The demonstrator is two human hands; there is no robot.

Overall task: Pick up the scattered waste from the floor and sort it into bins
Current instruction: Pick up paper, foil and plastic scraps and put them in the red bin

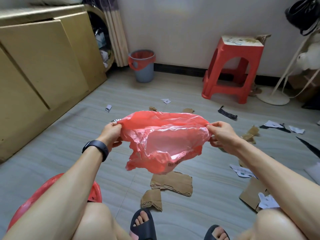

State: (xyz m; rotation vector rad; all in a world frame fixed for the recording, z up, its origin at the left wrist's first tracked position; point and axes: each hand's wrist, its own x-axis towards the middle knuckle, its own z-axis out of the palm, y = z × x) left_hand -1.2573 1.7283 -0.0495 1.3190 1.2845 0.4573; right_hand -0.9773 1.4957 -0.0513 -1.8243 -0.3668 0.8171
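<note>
At the bottom of the frame, two bare knees and two feet in dark slide sandals (142, 224) are seen, which suggests a low seat or squat. At the lower left, part of a second red plastic liner (94, 191), apparently over a bin, is partly hidden behind the left forearm. In the centre of the frame, a thin translucent red plastic bag (162, 141) is held above the grey tiled floor (60, 139). Its rim is pinched shut by the left hand (112, 132), whose wrist carries a black band (96, 148), and by the right hand (220, 134); the mouth is stretched wide between them.

Torn brown cardboard pieces (171, 183) lie below the bag, and white paper scraps (242, 171) and dark strips (226, 114) are scattered across the right half. Towards the upper middle, a grey plastic bin with a red liner (142, 67) stands against the wall, with a red plastic stool (233, 68) to its right.

The step in hand is judged to be preparation: a bag is being opened as a receptacle, and no waste has yet been collected. The next move likely calls for the bag to be fitted or set down open, so that one hand is freed for the nearest cardboard.
</note>
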